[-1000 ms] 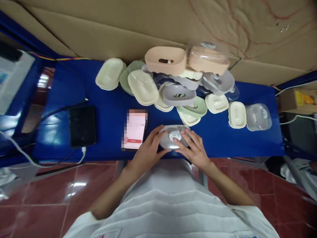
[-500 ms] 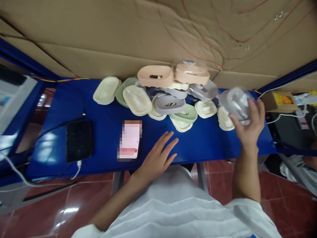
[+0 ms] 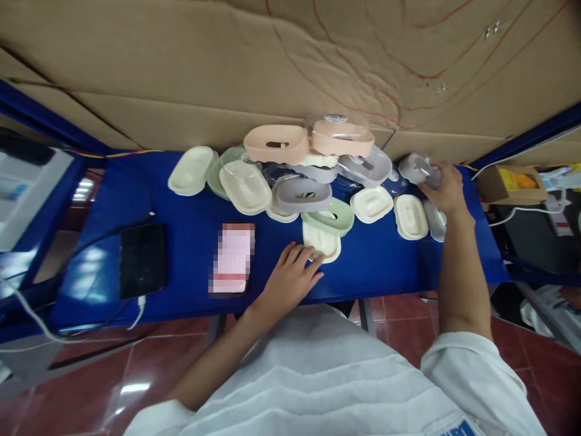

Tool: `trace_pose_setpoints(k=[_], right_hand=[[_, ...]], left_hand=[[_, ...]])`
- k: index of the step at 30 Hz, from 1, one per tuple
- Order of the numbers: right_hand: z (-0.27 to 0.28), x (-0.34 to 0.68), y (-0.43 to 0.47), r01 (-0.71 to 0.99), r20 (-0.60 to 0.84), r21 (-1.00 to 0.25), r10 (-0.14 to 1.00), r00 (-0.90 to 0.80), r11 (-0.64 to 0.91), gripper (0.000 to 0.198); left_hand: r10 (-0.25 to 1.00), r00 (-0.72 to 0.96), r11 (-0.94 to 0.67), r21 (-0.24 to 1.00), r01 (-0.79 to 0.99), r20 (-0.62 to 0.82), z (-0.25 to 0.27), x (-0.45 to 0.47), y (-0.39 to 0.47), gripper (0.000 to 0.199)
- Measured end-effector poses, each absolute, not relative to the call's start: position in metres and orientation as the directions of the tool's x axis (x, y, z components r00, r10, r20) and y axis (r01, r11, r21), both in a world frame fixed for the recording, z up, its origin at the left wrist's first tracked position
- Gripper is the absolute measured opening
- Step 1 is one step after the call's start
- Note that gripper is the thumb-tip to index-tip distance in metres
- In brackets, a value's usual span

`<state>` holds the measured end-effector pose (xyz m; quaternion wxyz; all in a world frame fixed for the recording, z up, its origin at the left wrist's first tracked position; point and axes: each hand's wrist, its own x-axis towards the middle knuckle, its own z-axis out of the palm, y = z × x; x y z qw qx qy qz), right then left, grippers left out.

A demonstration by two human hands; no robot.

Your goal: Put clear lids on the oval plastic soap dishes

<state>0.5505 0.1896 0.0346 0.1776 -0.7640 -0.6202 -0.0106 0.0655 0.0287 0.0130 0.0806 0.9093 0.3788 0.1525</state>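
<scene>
My right hand (image 3: 447,191) reaches to the back right of the blue table, its fingers closed on a grey soap dish (image 3: 414,168) with a clear lid. Fingers stretched out, my left hand (image 3: 293,275) rests near the front edge, with its fingertips at the rim of a cream soap dish tray (image 3: 327,247). A green tray (image 3: 331,218) overlaps that cream one. Further cream trays (image 3: 372,204) lie between my hands. Partly hidden by my right forearm is a grey piece (image 3: 434,221).
Peach soap dishes (image 3: 276,144) top a pile of grey, green and cream ones against the cardboard wall (image 3: 181,66). A phone (image 3: 232,257) and a black device (image 3: 142,260) with cables lie on the left. An open carton (image 3: 511,186) stands at the right.
My right hand has carried the grey soap dish back and away from me. The cream tray under the green one has slid toward me, beneath my left fingertips.
</scene>
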Motion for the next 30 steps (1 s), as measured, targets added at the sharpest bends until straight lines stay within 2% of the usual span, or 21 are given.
trace_pose_setpoints(k=[2, 5, 6, 8, 10, 12, 14, 17, 19, 25, 30], right_hand=[[0.038, 0.546, 0.185, 0.953, 0.242, -0.246, 0.942, 0.235, -0.174, 0.067], [0.044, 0.510, 0.156, 0.967, 0.389, -0.231, 0.901, 0.191, -0.106, 0.048], [0.045, 0.489, 0.141, 0.973, 0.457, -0.231, 0.879, 0.134, -0.028, 0.040], [0.043, 0.438, 0.105, 0.935, 0.492, -0.265, 0.867, -0.079, 0.236, 0.032], [0.036, 0.384, 0.073, 0.859, 0.435, -0.283, 0.856, -0.281, 0.426, 0.030], [0.026, 0.341, 0.051, 0.825, 0.356, -0.264, 0.845, -0.399, 0.500, 0.043], [0.018, 0.316, 0.041, 0.807, 0.305, -0.270, 0.842, -0.445, 0.525, 0.052], [0.014, 0.312, 0.036, 0.786, 0.303, -0.333, 0.848, -0.434, 0.521, 0.052], [0.017, 0.318, 0.033, 0.762, 0.300, -0.374, 0.846, -0.440, 0.529, 0.052], [0.021, 0.309, 0.017, 0.663, 0.247, -0.379, 0.762, -0.599, 0.645, 0.049], [0.011, 0.293, 0.013, 0.658, 0.221, -0.286, 0.716, -0.662, 0.696, 0.058]], left_hand=[[0.725, 0.652, -0.688, 0.268, 0.674, 0.220, 0.015, 0.057, 0.023, 0.029], [0.772, 0.584, -0.635, 0.276, 0.721, 0.250, 0.017, 0.045, 0.013, 0.035], [0.797, 0.544, -0.603, 0.283, 0.746, 0.262, 0.016, 0.043, 0.011, 0.039], [0.848, 0.458, -0.525, 0.300, 0.796, 0.267, 0.014, 0.040, 0.007, 0.044], [0.881, 0.400, -0.465, 0.310, 0.829, 0.254, 0.012, 0.039, 0.006, 0.040], [0.883, 0.406, -0.466, 0.329, 0.821, 0.235, 0.012, 0.037, 0.006, 0.027], [0.859, 0.467, -0.511, 0.380, 0.771, 0.208, 0.014, 0.032, 0.009, 0.017], [0.810, 0.570, -0.556, 0.492, 0.669, 0.141, 0.017, 0.021, 0.011, 0.032], [0.803, 0.580, -0.556, 0.519, 0.649, 0.136, 0.017, 0.015, 0.011, 0.041], [0.786, 0.552, -0.617, 0.402, 0.677, 0.276, 0.008, 0.009, 0.005, 0.060], [0.761, 0.589, -0.647, 0.388, 0.657, 0.272, 0.006, 0.004, 0.006, 0.048]])
